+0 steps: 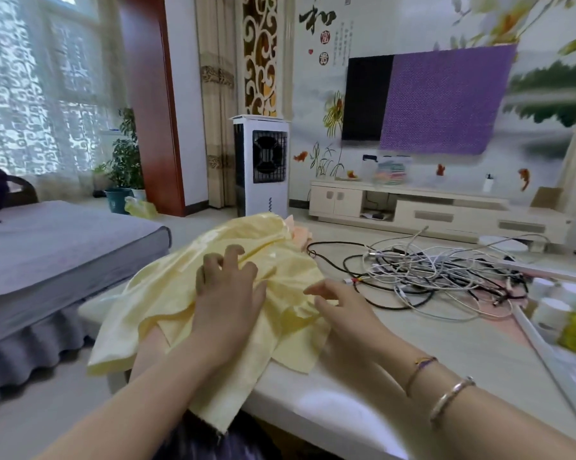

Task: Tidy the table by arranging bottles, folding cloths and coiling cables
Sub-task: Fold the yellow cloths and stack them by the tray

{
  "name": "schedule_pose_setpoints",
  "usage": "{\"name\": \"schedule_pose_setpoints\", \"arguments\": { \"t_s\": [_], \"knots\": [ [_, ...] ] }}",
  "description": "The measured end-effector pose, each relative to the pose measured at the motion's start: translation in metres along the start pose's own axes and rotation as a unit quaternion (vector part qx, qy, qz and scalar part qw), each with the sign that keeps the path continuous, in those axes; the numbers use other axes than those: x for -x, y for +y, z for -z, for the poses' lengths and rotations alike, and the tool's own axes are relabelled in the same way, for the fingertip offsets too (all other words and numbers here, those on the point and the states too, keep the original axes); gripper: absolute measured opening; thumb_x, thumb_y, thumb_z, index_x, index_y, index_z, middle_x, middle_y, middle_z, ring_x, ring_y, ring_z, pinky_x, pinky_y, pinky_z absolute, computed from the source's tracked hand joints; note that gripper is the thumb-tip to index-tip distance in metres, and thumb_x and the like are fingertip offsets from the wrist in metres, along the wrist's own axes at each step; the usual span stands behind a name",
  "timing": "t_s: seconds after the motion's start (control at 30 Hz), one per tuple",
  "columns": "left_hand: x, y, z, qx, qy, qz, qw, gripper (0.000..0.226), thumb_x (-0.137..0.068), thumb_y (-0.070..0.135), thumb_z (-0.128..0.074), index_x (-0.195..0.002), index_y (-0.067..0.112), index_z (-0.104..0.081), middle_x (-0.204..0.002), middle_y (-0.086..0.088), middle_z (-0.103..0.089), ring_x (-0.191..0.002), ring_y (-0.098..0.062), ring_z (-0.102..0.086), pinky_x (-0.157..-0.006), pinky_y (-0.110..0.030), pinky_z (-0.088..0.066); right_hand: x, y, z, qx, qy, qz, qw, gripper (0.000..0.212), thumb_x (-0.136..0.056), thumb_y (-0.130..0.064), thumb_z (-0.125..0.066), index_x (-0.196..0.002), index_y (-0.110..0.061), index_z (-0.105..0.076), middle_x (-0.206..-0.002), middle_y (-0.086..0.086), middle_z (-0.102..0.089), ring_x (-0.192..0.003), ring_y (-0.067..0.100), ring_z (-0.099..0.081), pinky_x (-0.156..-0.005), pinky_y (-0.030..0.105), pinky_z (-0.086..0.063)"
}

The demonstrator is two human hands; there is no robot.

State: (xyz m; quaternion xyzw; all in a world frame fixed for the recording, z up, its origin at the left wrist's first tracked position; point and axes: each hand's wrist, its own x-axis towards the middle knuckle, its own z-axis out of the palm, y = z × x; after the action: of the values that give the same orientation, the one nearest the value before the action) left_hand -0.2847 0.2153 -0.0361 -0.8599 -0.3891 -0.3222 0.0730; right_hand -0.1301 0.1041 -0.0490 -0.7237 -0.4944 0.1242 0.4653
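A crumpled pale yellow cloth (167, 293) lies over the left end of the white table (445, 353), part of it hanging off the near edge. My left hand (228, 293) rests on top of the cloth, fingers spread and slightly bent. Just to its right, my right hand (343, 307) pinches a fold of the same cloth. A peach cloth (298, 235) peeks out behind the yellow one. A tangle of black and white cables (422, 270) sprawls across the table's middle. Several bottles (575, 323) stand at the right edge, one of them green.
A long white frame or tray rim (545, 346) runs beside the bottles. A grey bed (47, 254) stands left of the table. A white air cooler (261, 164), a TV cabinet (429, 210) and a television part-covered by purple fabric lie beyond.
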Motion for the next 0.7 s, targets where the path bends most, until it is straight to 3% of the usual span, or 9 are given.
{"name": "schedule_pose_setpoints", "arguments": {
  "t_s": [0.1, 0.17, 0.23, 0.37, 0.43, 0.5, 0.57, 0.6, 0.7],
  "knots": [
    [-0.006, -0.002, -0.002, -0.024, -0.073, 0.031, 0.997, 0.040, -0.097, 0.052, -0.033, -0.119, 0.030, -0.059, -0.154, -0.002, -0.024, -0.138, -0.029, -0.019, -0.113, -0.044, -0.014, -0.002, -0.003, -0.004, -0.032, -0.001, -0.002, 0.999, 0.023, -0.089, -0.006, -0.052, -0.095, -0.024, -0.066, -0.102, -0.009, -0.067, -0.098, 0.002, -0.058, -0.080, 0.014, -0.044],
    [-0.008, -0.003, -0.002, 0.003, -0.115, 0.053, 0.992, 0.048, -0.099, 0.053, -0.024, -0.123, 0.027, -0.056, -0.145, -0.003, -0.042, -0.137, -0.024, -0.030, -0.115, -0.045, -0.010, -0.001, -0.005, -0.004, -0.056, 0.002, -0.009, 0.998, 0.026, -0.088, -0.005, -0.052, -0.091, -0.026, -0.066, -0.099, -0.008, -0.068, -0.095, 0.004, -0.060, -0.083, 0.020, -0.046],
    [-0.007, 0.001, 0.000, 0.049, -0.102, 0.054, 0.992, 0.050, -0.100, 0.049, -0.022, -0.117, 0.020, -0.058, -0.123, -0.001, -0.059, -0.120, -0.022, -0.049, -0.112, -0.042, -0.019, 0.001, -0.007, -0.003, -0.085, 0.002, -0.023, 0.996, 0.027, -0.089, -0.004, -0.051, -0.091, -0.025, -0.067, -0.101, -0.006, -0.069, -0.097, 0.008, -0.061, -0.086, 0.024, -0.046],
    [-0.004, 0.026, 0.010, 0.205, -0.066, 0.055, 0.975, 0.036, -0.102, 0.030, -0.033, -0.106, 0.011, -0.064, -0.106, -0.004, -0.065, -0.102, -0.026, -0.059, -0.092, -0.036, -0.041, 0.006, -0.017, 0.009, -0.257, -0.009, -0.098, 0.961, 0.022, -0.096, -0.005, -0.044, -0.096, -0.012, -0.065, -0.102, 0.009, -0.069, -0.093, 0.021, -0.065, -0.077, 0.029, -0.049],
    [-0.009, 0.036, 0.012, 0.175, -0.047, 0.049, 0.982, 0.030, -0.099, 0.024, -0.038, -0.110, 0.010, -0.063, -0.116, -0.006, -0.062, -0.111, -0.026, -0.055, -0.096, -0.035, -0.038, 0.010, -0.020, 0.018, -0.318, -0.012, -0.128, 0.939, 0.022, -0.098, -0.007, -0.041, -0.098, -0.008, -0.063, -0.102, 0.016, -0.068, -0.090, 0.025, -0.065, -0.071, 0.030, -0.049],
    [-0.015, 0.036, 0.014, 0.088, -0.058, 0.044, 0.993, 0.034, -0.098, 0.026, -0.039, -0.124, 0.016, -0.057, -0.142, -0.006, -0.044, -0.133, -0.026, -0.035, -0.111, -0.037, -0.022, 0.015, -0.020, 0.027, -0.324, -0.018, -0.143, 0.935, 0.022, -0.099, -0.009, -0.041, -0.102, -0.006, -0.062, -0.103, 0.018, -0.068, -0.090, 0.026, -0.065, -0.072, 0.031, -0.050],
    [-0.022, 0.029, 0.014, 0.040, -0.123, 0.070, 0.989, 0.038, -0.099, 0.032, -0.036, -0.131, 0.020, -0.052, -0.156, -0.007, -0.022, -0.145, -0.030, -0.012, -0.117, -0.045, -0.006, 0.018, -0.018, 0.035, -0.323, -0.023, -0.152, 0.934, 0.023, -0.099, -0.011, -0.042, -0.108, -0.004, -0.062, -0.106, 0.019, -0.068, -0.091, 0.027, -0.065, -0.076, 0.033, -0.050],
    [-0.024, 0.025, 0.014, 0.030, -0.159, 0.085, 0.983, 0.039, -0.099, 0.035, -0.035, -0.131, 0.021, -0.052, -0.156, -0.008, -0.022, -0.145, -0.032, -0.013, -0.116, -0.048, -0.005, 0.019, -0.017, 0.037, -0.324, -0.026, -0.157, 0.933, 0.024, -0.099, -0.013, -0.042, -0.110, -0.003, -0.061, -0.107, 0.019, -0.068, -0.091, 0.026, -0.065, -0.077, 0.034, -0.050],
    [-0.022, 0.017, 0.009, 0.073, -0.198, 0.116, 0.971, 0.033, -0.100, 0.031, -0.034, -0.113, 0.014, -0.060, -0.120, -0.006, -0.054, -0.123, -0.029, -0.046, -0.110, -0.048, -0.026, 0.021, -0.016, 0.037, -0.331, -0.034, -0.175, 0.927, 0.024, -0.099, -0.016, -0.043, -0.108, -0.005, -0.062, -0.105, 0.017, -0.068, -0.088, 0.024, -0.066, -0.074, 0.032, -0.052]
  ]
}}
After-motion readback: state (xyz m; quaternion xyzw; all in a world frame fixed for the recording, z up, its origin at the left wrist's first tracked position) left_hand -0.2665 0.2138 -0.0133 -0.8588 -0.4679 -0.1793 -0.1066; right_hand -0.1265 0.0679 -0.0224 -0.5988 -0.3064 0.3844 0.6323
